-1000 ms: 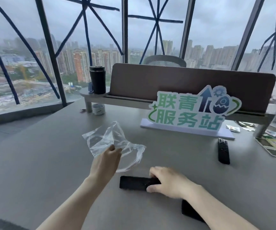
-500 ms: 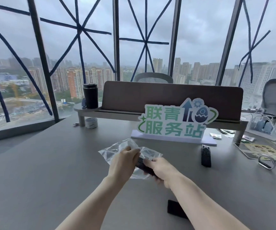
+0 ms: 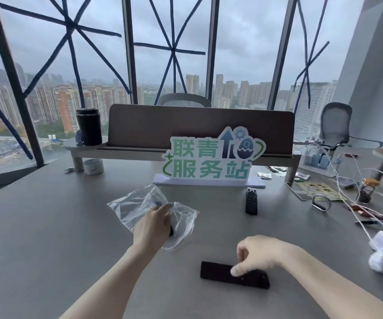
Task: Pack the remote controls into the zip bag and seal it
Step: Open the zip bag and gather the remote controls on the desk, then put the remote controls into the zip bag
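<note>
My left hand [image 3: 153, 225] grips a clear crumpled zip bag [image 3: 131, 207] above the grey table [image 3: 36, 226]. A black remote sits inside the bag, mostly hidden by the hand and the plastic. My right hand [image 3: 257, 255] hovers over a second black remote [image 3: 213, 272] lying flat near the front edge, with fingertips touching its top; the fingers are curled and not closed around it. A third black remote [image 3: 251, 201] lies farther back, in front of the sign.
A green and white sign [image 3: 211, 160] stands on a white base mid-table, before a brown divider [image 3: 199, 125]. A black tumbler [image 3: 89, 126] and tape roll [image 3: 93, 166] are back left. Cables [image 3: 347, 180], papers, a ring and a white object [image 3: 381, 256] crowd the right side.
My right hand let go of the first remote, now in the bag, and dropped down to the second remote near the front. The left hand still holds the bag.
</note>
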Demonstrator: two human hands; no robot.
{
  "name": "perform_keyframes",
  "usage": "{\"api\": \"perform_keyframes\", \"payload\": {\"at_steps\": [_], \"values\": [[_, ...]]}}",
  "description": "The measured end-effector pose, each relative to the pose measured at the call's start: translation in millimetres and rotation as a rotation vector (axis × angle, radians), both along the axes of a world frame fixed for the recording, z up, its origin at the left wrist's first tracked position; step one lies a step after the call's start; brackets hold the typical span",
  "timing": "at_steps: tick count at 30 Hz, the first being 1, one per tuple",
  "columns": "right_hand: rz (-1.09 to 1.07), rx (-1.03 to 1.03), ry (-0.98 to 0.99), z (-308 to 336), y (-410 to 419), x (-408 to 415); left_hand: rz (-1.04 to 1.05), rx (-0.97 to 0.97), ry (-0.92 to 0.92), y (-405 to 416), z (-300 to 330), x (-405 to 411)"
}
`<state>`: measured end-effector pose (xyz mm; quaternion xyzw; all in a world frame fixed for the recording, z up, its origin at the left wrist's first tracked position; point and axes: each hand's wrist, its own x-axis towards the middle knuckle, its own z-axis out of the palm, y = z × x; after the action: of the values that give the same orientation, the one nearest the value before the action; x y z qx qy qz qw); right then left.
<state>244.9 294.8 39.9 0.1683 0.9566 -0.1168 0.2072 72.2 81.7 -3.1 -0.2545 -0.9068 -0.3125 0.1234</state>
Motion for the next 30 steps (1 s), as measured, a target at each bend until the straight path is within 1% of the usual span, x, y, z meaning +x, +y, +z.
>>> {"api": "perform_keyframes", "payload": {"at_steps": [1,3,4,6,7,10,12,14,15,17,20,23,24,25,28,30], "values": [[0.022,0.033,-0.056,-1,3,6,-0.008,-0.006,0.004,4,-1,0],[0.056,0.063,-0.101,-6,6,15,-0.017,0.013,0.011,12,-1,1],[0.06,0.056,-0.097,-10,6,19,-0.023,0.032,0.012,15,-1,2],[0.045,0.001,-0.026,-15,8,23,-0.031,0.057,0.005,22,1,4],[0.015,-0.074,0.035,-16,10,24,-0.036,0.065,-0.009,25,2,4],[-0.129,-0.414,0.269,-14,16,24,-0.066,0.122,-0.067,34,13,-3],[-0.201,-0.57,0.446,-8,19,20,-0.096,0.173,-0.045,41,27,-10],[-0.263,-0.678,0.555,0,18,11,-0.133,0.208,0.01,51,45,-12],[-0.292,-0.725,0.566,4,17,4,-0.158,0.221,0.031,57,53,-10],[-0.335,-0.801,0.526,9,12,-10,-0.203,0.235,0.077,67,63,-5],[-0.382,-0.903,0.484,5,-5,-32,-0.215,0.208,0.093,78,63,6],[-0.487,-1.069,0.536,-7,-19,-51,-0.23,0.204,0.069,81,51,15],[-0.53,-1.095,0.567,-11,-21,-55,-0.223,0.208,0.063,80,46,16],[-0.564,-1.061,0.617,-16,-20,-58,-0.209,0.21,0.055,77,41,16],[-0.627,-0.781,0.802,-24,2,-55,-0.128,0.179,0.008,64,29,10],[-0.668,-0.646,0.82,-26,24,-50,-0.11,0.147,-0.036,57,20,5]]}}
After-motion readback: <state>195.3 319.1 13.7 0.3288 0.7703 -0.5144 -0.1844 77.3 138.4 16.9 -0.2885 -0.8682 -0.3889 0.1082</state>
